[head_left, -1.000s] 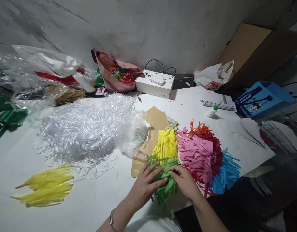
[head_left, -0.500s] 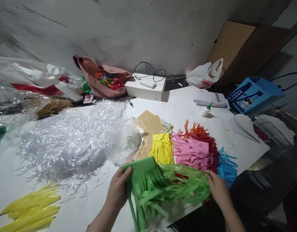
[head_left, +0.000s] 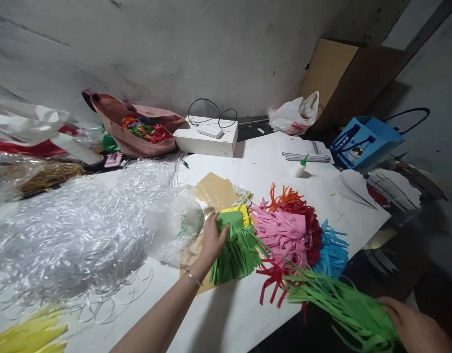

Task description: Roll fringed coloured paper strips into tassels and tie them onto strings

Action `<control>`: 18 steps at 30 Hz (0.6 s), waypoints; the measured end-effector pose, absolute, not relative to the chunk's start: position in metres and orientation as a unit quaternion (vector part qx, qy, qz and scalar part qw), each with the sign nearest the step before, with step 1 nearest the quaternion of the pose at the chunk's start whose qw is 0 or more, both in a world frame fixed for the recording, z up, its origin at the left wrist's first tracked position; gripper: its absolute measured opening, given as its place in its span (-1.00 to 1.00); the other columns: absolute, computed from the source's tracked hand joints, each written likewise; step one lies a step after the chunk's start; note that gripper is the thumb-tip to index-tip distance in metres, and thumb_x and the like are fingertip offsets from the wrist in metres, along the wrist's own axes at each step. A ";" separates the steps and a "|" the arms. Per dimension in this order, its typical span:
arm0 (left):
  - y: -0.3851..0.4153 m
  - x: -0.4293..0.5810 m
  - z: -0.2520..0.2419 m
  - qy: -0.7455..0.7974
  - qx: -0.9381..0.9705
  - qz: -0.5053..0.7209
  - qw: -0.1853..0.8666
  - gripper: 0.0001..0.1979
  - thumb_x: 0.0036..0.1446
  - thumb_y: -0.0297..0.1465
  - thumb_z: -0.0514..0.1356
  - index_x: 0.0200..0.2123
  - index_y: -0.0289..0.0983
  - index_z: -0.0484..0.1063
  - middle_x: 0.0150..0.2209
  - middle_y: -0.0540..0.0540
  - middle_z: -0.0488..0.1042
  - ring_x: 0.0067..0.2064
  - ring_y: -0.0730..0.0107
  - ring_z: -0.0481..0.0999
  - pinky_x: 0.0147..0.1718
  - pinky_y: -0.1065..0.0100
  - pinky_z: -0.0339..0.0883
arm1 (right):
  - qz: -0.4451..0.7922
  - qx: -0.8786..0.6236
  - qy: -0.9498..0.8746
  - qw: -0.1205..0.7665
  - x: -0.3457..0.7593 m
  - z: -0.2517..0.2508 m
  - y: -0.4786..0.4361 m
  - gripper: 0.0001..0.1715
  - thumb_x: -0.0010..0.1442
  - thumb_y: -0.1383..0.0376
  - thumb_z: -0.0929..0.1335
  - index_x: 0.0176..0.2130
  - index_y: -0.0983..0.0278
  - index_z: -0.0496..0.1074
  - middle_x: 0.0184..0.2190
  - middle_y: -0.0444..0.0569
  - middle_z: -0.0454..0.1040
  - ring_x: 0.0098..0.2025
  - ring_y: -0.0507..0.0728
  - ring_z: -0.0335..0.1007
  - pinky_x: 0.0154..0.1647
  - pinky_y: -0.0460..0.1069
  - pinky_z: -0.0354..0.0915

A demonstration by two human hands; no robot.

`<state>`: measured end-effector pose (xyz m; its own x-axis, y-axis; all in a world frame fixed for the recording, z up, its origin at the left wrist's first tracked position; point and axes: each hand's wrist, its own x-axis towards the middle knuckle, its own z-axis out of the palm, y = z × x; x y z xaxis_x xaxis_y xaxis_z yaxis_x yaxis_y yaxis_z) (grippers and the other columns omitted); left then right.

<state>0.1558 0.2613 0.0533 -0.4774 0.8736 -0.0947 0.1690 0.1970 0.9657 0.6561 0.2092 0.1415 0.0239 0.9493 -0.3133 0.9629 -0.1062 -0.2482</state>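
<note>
Blue bag, black cable atop white box, plastic bag beside brown cardboard

Left hand: bare, five-fingered. Slim, shiny silver-coloured metallic bracelet around that wrist, curved band; fine surface detail unresolved. Left forearm: bare to frame edge. Right hand: bare, slightly blurred, wrist near picture corner.

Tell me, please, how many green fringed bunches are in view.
2: one green bunch in the left grip, overlapping a yellow bunch; another green bunch in the right grip, at lower right. More could be hidden underneath.
</note>
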 end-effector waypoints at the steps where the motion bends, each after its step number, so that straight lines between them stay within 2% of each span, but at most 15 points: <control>1: 0.251 0.166 0.063 0.680 0.451 0.478 0.326 -0.45 0.07 -0.27 0.27 0.11 -0.24 0.25 0.27 -0.25 0.16 0.32 0.00 0.05 0.27 -0.06 -0.07 | -0.157 0.704 0.692 -0.001 0.650 0.148 0.205 -0.67 0.08 0.19 0.25 -0.33 0.15 0.59 -0.43 0.00 0.61 -0.53 0.23 0.54 -0.60 0.00 0.38; 2: 0.239 0.178 0.075 0.653 0.522 0.445 0.320 -0.45 0.12 -0.24 0.23 0.16 -0.21 0.20 0.28 -0.25 0.15 0.32 0.02 0.07 0.27 -0.09 -0.06 | -0.106 0.678 0.726 -0.034 0.639 0.155 0.201 -0.66 0.10 0.21 0.24 -0.31 0.17 0.58 -0.40 0.00 0.62 -0.51 0.21 0.54 -0.58 0.00 0.39; 4: 0.217 0.205 0.101 0.567 0.627 0.403 0.351 -0.36 0.17 -0.18 0.18 0.26 -0.16 0.05 0.29 -0.25 0.13 0.31 0.05 0.11 0.25 -0.07 0.03 | -0.009 0.585 0.800 -0.133 0.599 0.169 0.196 -0.64 0.19 0.24 0.20 -0.22 0.20 0.55 -0.26 -0.02 0.61 -0.35 0.18 0.57 -0.40 0.00 0.44; 6: 0.198 0.232 0.126 0.466 0.704 0.387 0.371 -0.21 0.11 -0.11 0.23 0.31 -0.14 -0.06 0.31 -0.27 0.08 0.31 0.02 0.09 0.25 -0.04 0.05 | 0.025 0.480 0.855 -0.196 0.546 0.183 0.191 -0.66 0.27 0.34 0.19 -0.14 0.23 0.51 -0.22 -0.02 0.59 -0.22 0.15 0.54 -0.17 0.01 0.41; 9: 0.176 0.257 0.152 0.368 0.765 0.384 0.363 -0.07 0.01 -0.11 0.31 0.33 -0.17 -0.10 0.33 -0.29 0.05 0.32 -0.04 0.07 0.25 -0.03 0.04 | 0.016 0.387 0.893 -0.227 0.472 0.200 0.183 -0.66 0.31 0.45 0.18 -0.08 0.28 0.46 -0.25 0.03 0.56 -0.20 0.13 0.49 -0.12 0.03 0.35; 12: 0.155 0.255 0.155 0.396 0.737 0.402 0.373 -0.29 0.10 -0.39 0.22 0.28 -0.19 0.03 0.25 -0.26 0.23 0.21 0.10 0.29 0.17 0.07 0.20 | -0.009 0.324 0.918 -0.230 0.427 0.211 0.166 -0.66 0.33 0.47 0.16 -0.06 0.32 0.44 -0.29 0.07 0.53 -0.26 0.14 0.46 -0.20 0.05 0.34; 14: 0.140 0.238 0.148 0.453 0.701 0.395 0.384 -0.39 0.05 -0.57 0.11 0.20 -0.18 0.19 0.14 -0.18 0.40 0.09 0.20 0.43 0.09 0.14 0.30 | -0.021 0.292 0.927 -0.234 0.409 0.213 0.150 -0.67 0.33 0.46 0.17 -0.05 0.33 0.43 -0.30 0.07 0.53 -0.26 0.15 0.44 -0.19 0.07 0.33; 18: 0.096 0.180 0.124 0.547 0.661 0.340 0.385 -0.48 -0.07 -0.62 0.07 -0.02 -0.18 0.44 -0.05 -0.10 0.55 -0.04 0.21 0.51 -0.02 0.19 0.35 | -0.053 0.240 0.930 -0.275 0.373 0.204 0.112 -0.65 0.31 0.51 0.18 -0.01 0.32 0.41 -0.31 0.06 0.53 -0.25 0.14 0.43 -0.15 0.10 0.32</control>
